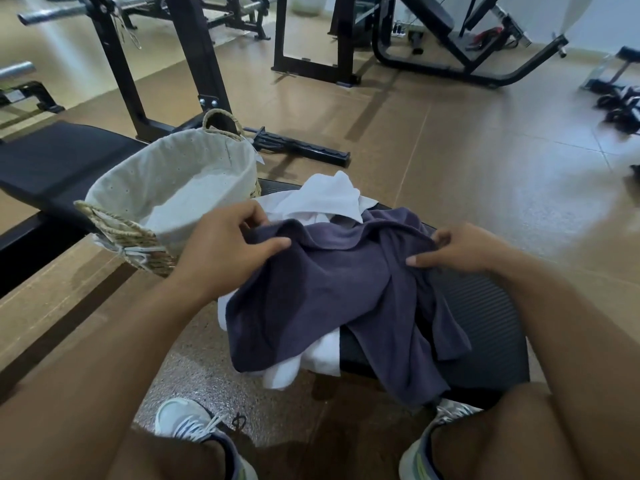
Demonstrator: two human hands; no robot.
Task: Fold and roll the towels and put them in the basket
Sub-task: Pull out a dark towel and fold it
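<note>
A dark purple towel lies crumpled over the black padded bench in front of me. My left hand pinches its upper left edge between thumb and fingers. My right hand grips its upper right edge. White towels lie bunched beneath and behind it, and one white piece hangs off the bench's near left side. The woven basket with a pale cloth liner stands to the left, with nothing visible inside.
Another black bench runs behind the basket. Black gym machine frames stand on the brown tiled floor beyond. A black bar lies on the floor. My two sneakers rest on the floor below the bench.
</note>
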